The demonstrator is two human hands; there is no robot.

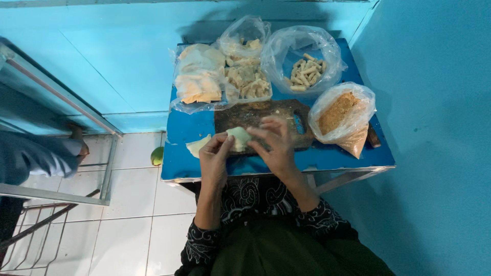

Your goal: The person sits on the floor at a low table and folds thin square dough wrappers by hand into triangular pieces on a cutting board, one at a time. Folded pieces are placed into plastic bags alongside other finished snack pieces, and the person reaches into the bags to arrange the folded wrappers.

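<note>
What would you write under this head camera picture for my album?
Both hands, left hand and right hand, fold a pale wrapper over a wooden board on a blue table.

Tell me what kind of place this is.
Probably a small home or stall food-prep corner: a blue table against blue walls, a worn cutting board, plastic bags of dough pieces and crumbs, both hands folding a pale wrapper.

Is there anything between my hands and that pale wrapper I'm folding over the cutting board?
Nothing visible does. The left hand and the right hand both already touch the pale wrapper, pinching it from either side above the dark cutting board. A spare wrapper piece lies to the left, and the bag of brown crumbs to the right.
</note>
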